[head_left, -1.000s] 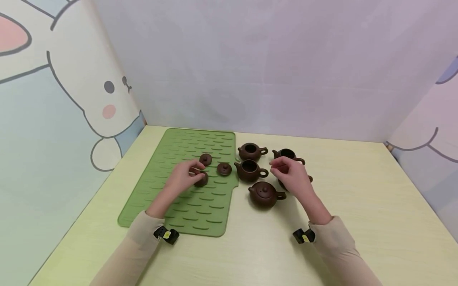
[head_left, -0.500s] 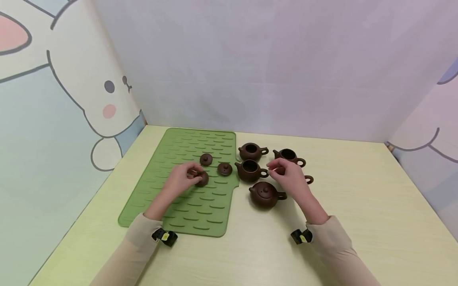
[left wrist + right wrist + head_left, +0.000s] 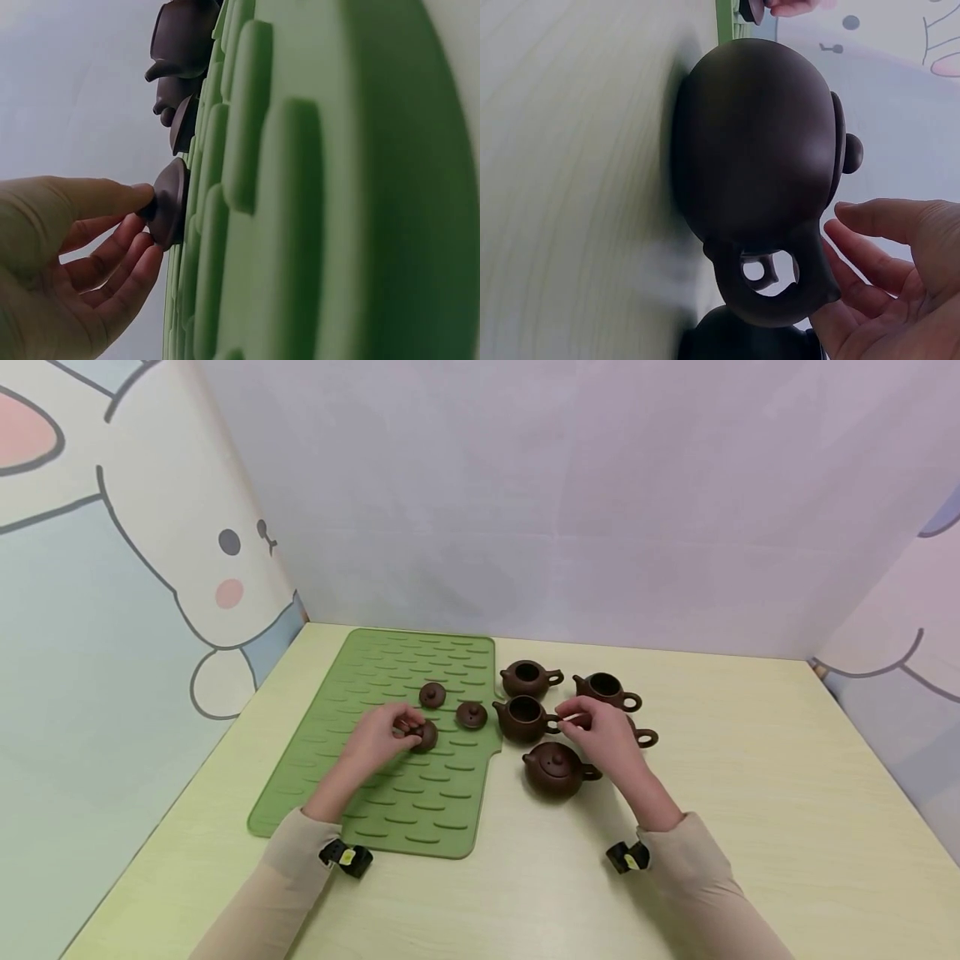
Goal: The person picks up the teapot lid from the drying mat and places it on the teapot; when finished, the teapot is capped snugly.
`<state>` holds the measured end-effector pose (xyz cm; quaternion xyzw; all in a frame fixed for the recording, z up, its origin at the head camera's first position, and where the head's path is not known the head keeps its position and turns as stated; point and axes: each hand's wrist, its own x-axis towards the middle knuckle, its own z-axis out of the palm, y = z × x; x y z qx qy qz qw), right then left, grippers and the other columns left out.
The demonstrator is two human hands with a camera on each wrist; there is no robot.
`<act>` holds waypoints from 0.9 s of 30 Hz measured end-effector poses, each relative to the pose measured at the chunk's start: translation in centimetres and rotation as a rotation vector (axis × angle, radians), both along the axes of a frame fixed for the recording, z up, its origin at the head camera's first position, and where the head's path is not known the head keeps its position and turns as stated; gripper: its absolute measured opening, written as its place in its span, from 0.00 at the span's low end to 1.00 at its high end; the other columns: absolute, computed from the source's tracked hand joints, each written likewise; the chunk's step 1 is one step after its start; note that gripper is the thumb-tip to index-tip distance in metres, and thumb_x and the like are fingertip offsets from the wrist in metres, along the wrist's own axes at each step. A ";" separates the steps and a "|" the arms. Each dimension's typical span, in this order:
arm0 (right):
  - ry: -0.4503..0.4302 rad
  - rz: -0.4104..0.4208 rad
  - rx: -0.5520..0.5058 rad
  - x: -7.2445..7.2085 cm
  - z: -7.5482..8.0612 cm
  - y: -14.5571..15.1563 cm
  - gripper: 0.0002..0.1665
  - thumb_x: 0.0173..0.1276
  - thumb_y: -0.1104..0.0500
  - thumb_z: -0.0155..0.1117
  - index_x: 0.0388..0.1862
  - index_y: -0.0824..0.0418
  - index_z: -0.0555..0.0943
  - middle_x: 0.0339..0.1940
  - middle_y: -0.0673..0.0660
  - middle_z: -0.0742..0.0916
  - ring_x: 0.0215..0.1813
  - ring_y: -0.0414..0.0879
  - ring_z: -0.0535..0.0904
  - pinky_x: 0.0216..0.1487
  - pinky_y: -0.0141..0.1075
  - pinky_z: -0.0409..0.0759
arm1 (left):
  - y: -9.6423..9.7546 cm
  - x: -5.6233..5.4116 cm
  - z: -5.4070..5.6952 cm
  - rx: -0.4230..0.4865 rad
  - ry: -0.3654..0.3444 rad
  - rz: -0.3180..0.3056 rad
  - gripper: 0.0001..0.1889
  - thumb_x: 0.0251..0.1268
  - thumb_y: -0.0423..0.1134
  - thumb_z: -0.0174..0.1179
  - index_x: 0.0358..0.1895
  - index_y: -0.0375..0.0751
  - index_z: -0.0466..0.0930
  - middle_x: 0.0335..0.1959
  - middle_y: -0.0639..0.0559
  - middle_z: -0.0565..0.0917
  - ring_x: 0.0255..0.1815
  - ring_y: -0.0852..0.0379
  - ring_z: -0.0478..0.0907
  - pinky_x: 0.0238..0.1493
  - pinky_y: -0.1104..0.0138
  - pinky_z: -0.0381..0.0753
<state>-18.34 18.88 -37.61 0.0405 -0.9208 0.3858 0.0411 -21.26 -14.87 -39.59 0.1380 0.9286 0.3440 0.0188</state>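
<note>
My left hand [image 3: 373, 739] pinches the knob of a dark brown teapot lid [image 3: 426, 737] between thumb and finger. In the left wrist view this lid [image 3: 172, 199] lies close against the ridges of the green mat [image 3: 247, 277]. My right hand [image 3: 606, 739] hovers past the lidded teapot [image 3: 551, 770], its fingertips right at the handle of a lidless teapot [image 3: 520, 720]. Its fingers are relaxed, thumb apart, in the right wrist view, where the lidded teapot [image 3: 761, 142] stands in front and hides part of the fingers.
Two more lids [image 3: 432, 695] lie on the mat near the left hand. Behind the right hand stand a lidless teapot [image 3: 527, 679] and another [image 3: 604, 689]; one more, mostly hidden, shows its handle [image 3: 647, 738]. A plain wall [image 3: 555, 527] closes the table's back.
My right hand has moved left, from over the rear right teapots to the lidless teapot's handle. The left hand has stayed nearly still at its lid, fingers drawing in at the knob.
</note>
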 end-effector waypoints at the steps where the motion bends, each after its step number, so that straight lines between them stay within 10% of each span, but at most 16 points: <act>1: 0.001 -0.001 0.001 0.0 0.0 0.0 0.12 0.68 0.60 0.67 0.49 0.59 0.85 0.45 0.57 0.91 0.47 0.51 0.87 0.45 0.40 0.81 | 0.0 0.0 0.0 -0.002 0.000 0.001 0.10 0.62 0.31 0.68 0.45 0.40 0.83 0.44 0.45 0.86 0.44 0.50 0.83 0.47 0.57 0.84; 27: 0.041 -0.004 0.025 -0.8 -0.8 -0.1 0.11 0.67 0.63 0.66 0.47 0.62 0.86 0.41 0.58 0.91 0.45 0.53 0.86 0.44 0.41 0.81 | 1.6 -0.9 1.4 0.031 -0.017 0.003 0.08 0.66 0.37 0.66 0.45 0.43 0.83 0.38 0.48 0.86 0.39 0.55 0.82 0.42 0.62 0.84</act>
